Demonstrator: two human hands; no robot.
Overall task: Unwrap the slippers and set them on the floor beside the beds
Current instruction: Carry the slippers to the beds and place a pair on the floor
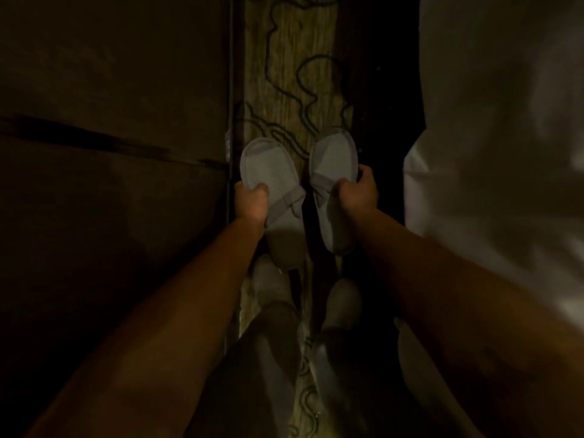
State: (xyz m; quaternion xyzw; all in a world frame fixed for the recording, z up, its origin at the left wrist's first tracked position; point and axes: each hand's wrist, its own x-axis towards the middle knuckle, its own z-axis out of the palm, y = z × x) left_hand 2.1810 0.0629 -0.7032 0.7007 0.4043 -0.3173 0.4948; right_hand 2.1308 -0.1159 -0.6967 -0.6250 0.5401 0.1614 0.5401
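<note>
Two pale grey flat cloth slippers, left slipper (268, 197) and right slipper (335, 191), are hanging over the patterned tan carpet strip (281, 74); left hand (251, 200) and right hand (360, 192) are each gripping one; lowering them level, soles down, parallel beside the white bed (505, 121), seems best; dimness is hiding any wrapper and floor contact.

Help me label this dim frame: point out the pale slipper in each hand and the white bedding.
Pale fabric slipper in left hand (264, 172): head view, upper toe area.
Pale fabric slipper in right hand (335, 153): head view, toe area.
White bedding (493, 121): head view, draped side.
</note>
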